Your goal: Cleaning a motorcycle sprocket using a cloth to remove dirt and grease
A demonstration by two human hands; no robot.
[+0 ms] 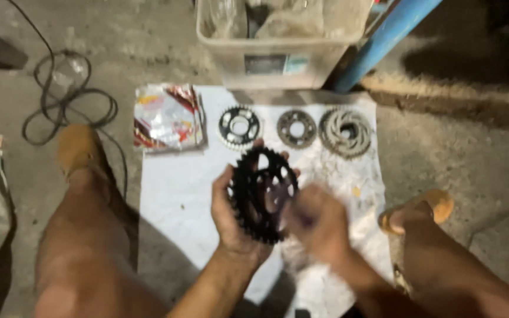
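Observation:
My left hand (231, 219) grips a black toothed sprocket (262, 194) by its lower left rim, holding it upright above a white cloth (175, 194). My right hand (318, 222) is blurred and rests against the sprocket's right side; whether it grips the sprocket or something small I cannot tell. Three more sprockets lie in a row on the cloth's far edge: a dark one (240, 125), a smaller brownish one (296, 128) and a pale grey one (345, 132).
A shiny red and silver packet (167, 117) lies at the cloth's far left corner. A clear plastic bin (278, 41) stands behind it beside a blue pipe (384, 41). A black cable (66, 97) coils on the concrete floor. My knees and feet flank the cloth.

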